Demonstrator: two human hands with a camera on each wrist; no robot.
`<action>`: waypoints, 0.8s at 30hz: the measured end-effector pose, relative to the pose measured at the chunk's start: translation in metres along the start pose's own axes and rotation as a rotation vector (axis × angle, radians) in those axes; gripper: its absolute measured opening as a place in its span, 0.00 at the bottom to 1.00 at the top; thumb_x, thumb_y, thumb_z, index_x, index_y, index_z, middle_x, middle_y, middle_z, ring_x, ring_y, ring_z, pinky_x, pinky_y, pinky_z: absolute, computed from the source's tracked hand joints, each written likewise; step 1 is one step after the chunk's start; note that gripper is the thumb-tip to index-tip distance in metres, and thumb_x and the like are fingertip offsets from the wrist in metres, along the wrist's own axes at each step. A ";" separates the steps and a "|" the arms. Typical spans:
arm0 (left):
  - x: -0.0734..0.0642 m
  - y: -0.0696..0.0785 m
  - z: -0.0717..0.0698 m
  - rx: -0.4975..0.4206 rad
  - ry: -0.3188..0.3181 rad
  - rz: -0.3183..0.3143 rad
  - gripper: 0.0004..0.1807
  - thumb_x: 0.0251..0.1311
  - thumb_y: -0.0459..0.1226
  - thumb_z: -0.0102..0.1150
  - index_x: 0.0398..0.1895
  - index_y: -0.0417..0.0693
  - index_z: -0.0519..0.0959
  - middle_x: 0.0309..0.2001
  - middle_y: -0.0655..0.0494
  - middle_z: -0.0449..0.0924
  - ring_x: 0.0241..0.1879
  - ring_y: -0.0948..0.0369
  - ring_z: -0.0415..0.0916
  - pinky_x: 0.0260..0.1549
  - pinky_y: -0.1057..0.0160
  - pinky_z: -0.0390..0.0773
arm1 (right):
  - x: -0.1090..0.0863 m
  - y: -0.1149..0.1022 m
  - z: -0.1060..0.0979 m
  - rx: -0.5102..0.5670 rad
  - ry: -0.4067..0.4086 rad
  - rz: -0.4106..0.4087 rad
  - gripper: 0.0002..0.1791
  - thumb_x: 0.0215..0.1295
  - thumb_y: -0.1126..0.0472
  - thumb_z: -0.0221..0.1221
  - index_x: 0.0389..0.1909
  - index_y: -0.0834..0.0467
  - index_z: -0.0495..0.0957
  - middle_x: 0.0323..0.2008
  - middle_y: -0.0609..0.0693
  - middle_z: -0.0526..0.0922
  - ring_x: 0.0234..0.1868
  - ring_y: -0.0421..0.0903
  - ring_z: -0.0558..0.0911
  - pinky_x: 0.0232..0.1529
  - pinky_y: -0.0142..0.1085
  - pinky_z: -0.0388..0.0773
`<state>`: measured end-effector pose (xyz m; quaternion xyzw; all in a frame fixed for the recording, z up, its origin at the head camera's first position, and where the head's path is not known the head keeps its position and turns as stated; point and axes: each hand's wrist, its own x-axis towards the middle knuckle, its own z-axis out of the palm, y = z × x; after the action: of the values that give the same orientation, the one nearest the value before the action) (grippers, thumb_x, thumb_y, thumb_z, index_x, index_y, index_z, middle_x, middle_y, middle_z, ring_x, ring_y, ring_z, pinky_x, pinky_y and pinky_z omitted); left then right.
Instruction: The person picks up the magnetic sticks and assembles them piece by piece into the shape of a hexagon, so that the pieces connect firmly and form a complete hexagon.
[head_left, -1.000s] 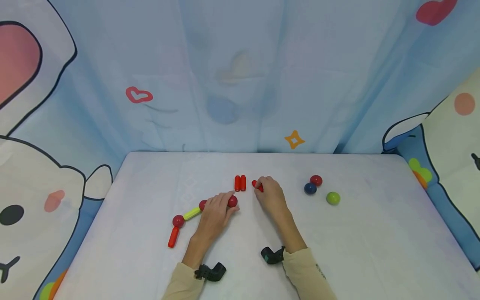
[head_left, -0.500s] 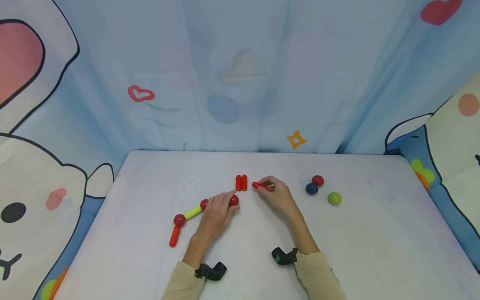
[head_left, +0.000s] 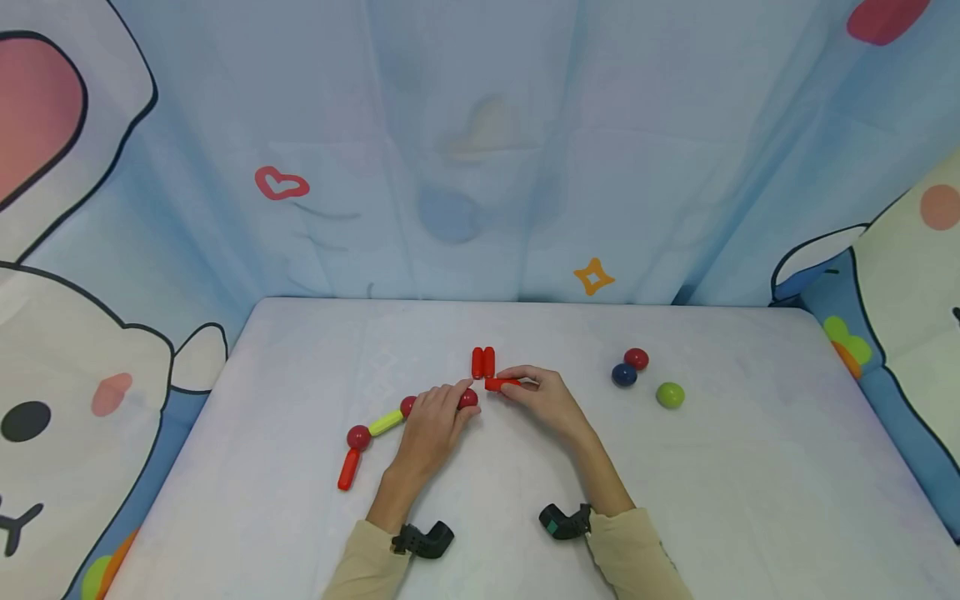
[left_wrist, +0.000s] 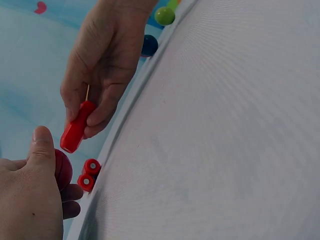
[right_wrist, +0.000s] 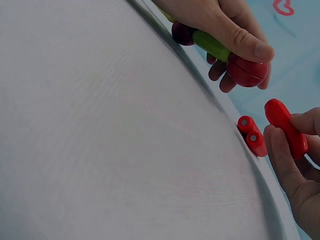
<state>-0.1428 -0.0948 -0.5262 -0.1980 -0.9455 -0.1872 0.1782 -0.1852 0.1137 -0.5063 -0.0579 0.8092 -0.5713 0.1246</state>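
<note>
In the head view my left hand lies over the right end of a chain of balls and rods, gripping the red ball there. A green rod joins that ball to another in the right wrist view. Further along come a yellow-green rod, a red ball and a red rod. My right hand pinches a loose red rod between thumb and fingers. Its free end points at the gripped ball, with a small gap between in the left wrist view.
Two red rods lie side by side just beyond the hands, metal dots in their ends. To the right on the white table sit a red ball, a blue ball and a green ball.
My right hand has brought its red rod leftward and nearer, from right of the two loose rods to close by the gripped ball. The left hand keeps its place on the chain.
</note>
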 end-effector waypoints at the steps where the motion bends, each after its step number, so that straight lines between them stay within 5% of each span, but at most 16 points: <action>1: 0.000 0.000 0.000 0.002 0.002 0.000 0.28 0.62 0.51 0.60 0.63 0.51 0.71 0.42 0.58 0.81 0.43 0.62 0.77 0.50 0.62 0.79 | 0.000 0.000 0.000 -0.006 0.003 0.004 0.16 0.66 0.58 0.60 0.52 0.59 0.80 0.52 0.59 0.83 0.49 0.51 0.85 0.56 0.42 0.80; 13: 0.000 0.000 0.000 -0.005 0.021 -0.043 0.28 0.60 0.48 0.63 0.64 0.56 0.73 0.48 0.56 0.81 0.46 0.60 0.78 0.52 0.58 0.79 | -0.001 0.000 -0.003 -0.020 0.029 0.032 0.15 0.65 0.56 0.61 0.51 0.55 0.82 0.54 0.55 0.82 0.55 0.52 0.82 0.59 0.45 0.78; 24: -0.001 -0.003 0.004 -0.146 0.098 -0.013 0.27 0.56 0.43 0.67 0.60 0.53 0.76 0.51 0.55 0.80 0.52 0.59 0.77 0.54 0.56 0.78 | 0.001 0.001 0.000 0.007 0.013 0.034 0.15 0.65 0.56 0.61 0.51 0.54 0.82 0.54 0.55 0.83 0.55 0.51 0.83 0.61 0.47 0.76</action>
<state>-0.1447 -0.0963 -0.5308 -0.1949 -0.9208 -0.2663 0.2079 -0.1863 0.1136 -0.5075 -0.0398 0.8087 -0.5724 0.1292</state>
